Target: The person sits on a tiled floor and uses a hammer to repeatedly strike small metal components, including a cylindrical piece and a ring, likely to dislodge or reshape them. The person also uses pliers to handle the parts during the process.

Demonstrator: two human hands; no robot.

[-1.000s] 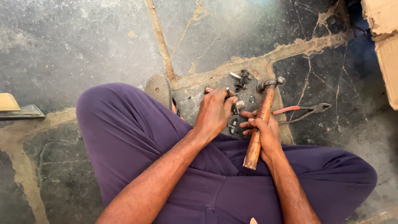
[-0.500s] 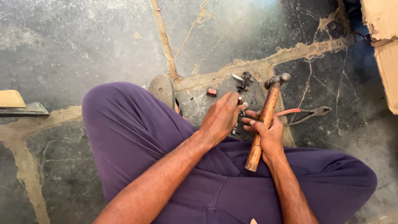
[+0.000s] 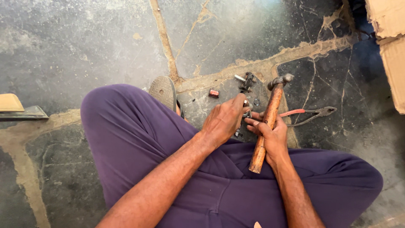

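The floor (image 3: 84, 46) is dark, worn concrete crossed by pale, sandy crack lines, with the corner of a cardboard box (image 3: 390, 46) at the upper right and a tan-topped block (image 3: 17, 109) at the left edge. The person sits cross-legged in purple trousers (image 3: 139, 135), a sandal (image 3: 163, 90) showing past the left knee. The right hand (image 3: 272, 135) is wrapped round the wooden handle of a hammer (image 3: 270, 114), its steel head pointing away and resting near the floor. The left hand (image 3: 225, 120) is closed in a pinch on a small metal part (image 3: 246, 103), just beside the hammer handle. Red-handled pliers (image 3: 310, 113) lie on the floor to the right of the hammer; a small red piece (image 3: 214, 93) and a dark metal fitting (image 3: 246, 81) lie just beyond the hands. Against half a second ago, the hands and hammer sit much as they did; the red piece remains uncovered, where a second ago the left hand was over it
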